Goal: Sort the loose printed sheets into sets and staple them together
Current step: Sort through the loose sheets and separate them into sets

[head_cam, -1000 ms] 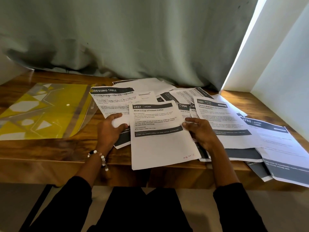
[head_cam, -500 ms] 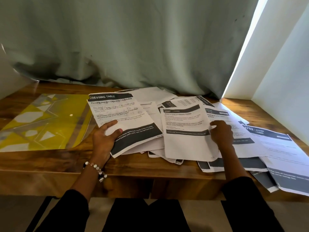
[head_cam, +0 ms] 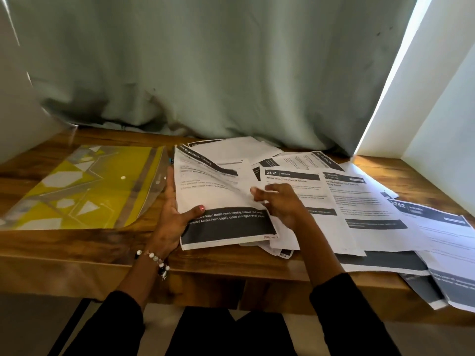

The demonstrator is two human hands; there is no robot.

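My left hand (head_cam: 172,214) holds the left edge of a small stack headed "Dressing Table" (head_cam: 226,222), thumb on top, fingers under it. My right hand (head_cam: 277,204) pinches the top sheet's right edge and lifts it, so the page curls up. To the right lies the "2437 Brew a Cup of Instant Coffee" sheet (head_cam: 303,178), partly under my right hand. More printed sheets (head_cam: 365,201) fan out to the right, and sheet "2762" (head_cam: 442,227) hangs over the table's front edge. No stapler is visible.
A yellow clear plastic folder (head_cam: 84,191) lies flat at the left on the wooden table (head_cam: 77,245). A grey-green curtain (head_cam: 205,73) hangs behind the papers. A white wall (head_cam: 437,98) closes the right side.
My right hand left the coffee sheet and moved left to the Dressing Table stack, lifting its top page. My left hand slid along the stack's left edge.
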